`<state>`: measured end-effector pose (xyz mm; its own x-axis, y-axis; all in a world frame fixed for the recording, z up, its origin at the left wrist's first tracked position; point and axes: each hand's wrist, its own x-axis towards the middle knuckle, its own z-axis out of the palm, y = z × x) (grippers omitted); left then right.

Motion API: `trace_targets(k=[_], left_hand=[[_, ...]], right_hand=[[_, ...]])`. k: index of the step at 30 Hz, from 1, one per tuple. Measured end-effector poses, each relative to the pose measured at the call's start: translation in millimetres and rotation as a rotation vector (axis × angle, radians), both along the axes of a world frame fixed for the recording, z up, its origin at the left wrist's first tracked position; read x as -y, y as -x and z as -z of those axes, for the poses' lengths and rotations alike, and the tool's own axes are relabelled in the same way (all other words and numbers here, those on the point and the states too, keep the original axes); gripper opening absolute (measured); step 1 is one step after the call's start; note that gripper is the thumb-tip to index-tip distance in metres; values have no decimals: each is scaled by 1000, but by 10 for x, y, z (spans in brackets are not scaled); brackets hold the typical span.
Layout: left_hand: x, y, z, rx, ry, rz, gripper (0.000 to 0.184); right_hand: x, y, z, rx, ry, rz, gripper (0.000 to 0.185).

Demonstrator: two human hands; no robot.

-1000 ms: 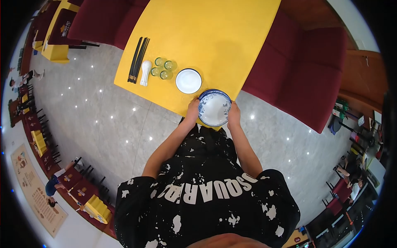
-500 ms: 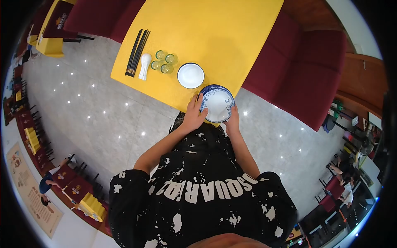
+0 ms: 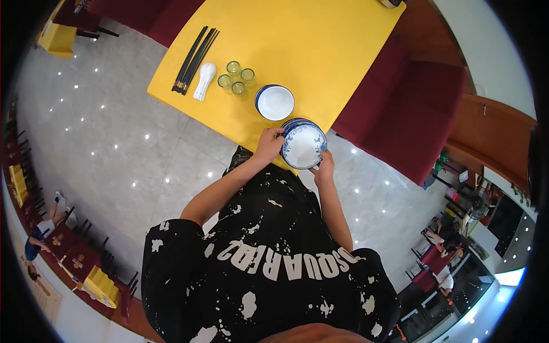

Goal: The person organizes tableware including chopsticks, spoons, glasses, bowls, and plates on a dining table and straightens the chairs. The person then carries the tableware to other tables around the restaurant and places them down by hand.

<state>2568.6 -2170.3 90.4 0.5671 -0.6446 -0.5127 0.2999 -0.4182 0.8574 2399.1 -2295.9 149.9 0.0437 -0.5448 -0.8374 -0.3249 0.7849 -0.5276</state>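
Observation:
A stack of blue-and-white plates (image 3: 303, 147) is at the near corner of the yellow table (image 3: 303, 51). My left hand (image 3: 269, 146) grips its left rim, and my right hand (image 3: 324, 167) holds the lower right rim. Just beyond the plates stands a stack of white bowls with dark blue rims (image 3: 275, 103). Several green-tinted glasses (image 3: 238, 87) are grouped left of the bowls. Farther left lie white spoons (image 3: 205, 81), nested together, and several black chopsticks (image 3: 195, 60) side by side.
A dark red bench seat (image 3: 400, 114) runs along the table's right side, and another red seat (image 3: 143, 17) is at the upper left. Grey tiled floor (image 3: 126, 126) surrounds the near side. Other people sit far off at lower left and lower right.
The view has shifted, so the tableware appears lower and further right. My left hand has moved from lying partly over the plates back to their left edge.

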Motion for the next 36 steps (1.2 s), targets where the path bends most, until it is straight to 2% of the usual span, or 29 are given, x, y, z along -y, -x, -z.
trace_targets(k=[10, 13, 16, 22, 25, 27, 31, 34, 35, 36], left_hand=[[-211, 48, 83, -67, 88, -10, 47], [-246, 15, 37, -506, 150, -69, 50], [-222, -14, 9, -438, 115, -38, 51], [31, -335, -183, -565, -11, 2, 48], [-131, -102, -17, -405, 110, 11, 40], [-267, -13, 12, -487, 78, 63, 33], [-175, -212, -311, -679, -9, 68, 26], [-109, -175, -385, -573, 32, 120, 32], [-82, -160, -321, -512, 27, 187, 42], [-57, -159, -332, -474, 29, 167, 43]], right_hand=[[-132, -30, -39, -57, 2, -66, 53], [-133, -56, -36, -79, 5, -60, 52], [-149, -47, -39, -111, 20, -49, 51], [92, -279, -14, -186, 8, -81, 50], [-27, -131, 10, -167, -21, -82, 52], [-129, -53, -11, -162, -28, -98, 49], [-57, -174, -59, -185, -5, -75, 51], [9, -132, 28, -178, -22, -34, 52], [35, -119, 51, -178, -24, -18, 53], [53, -134, 41, -177, -26, 1, 54]])
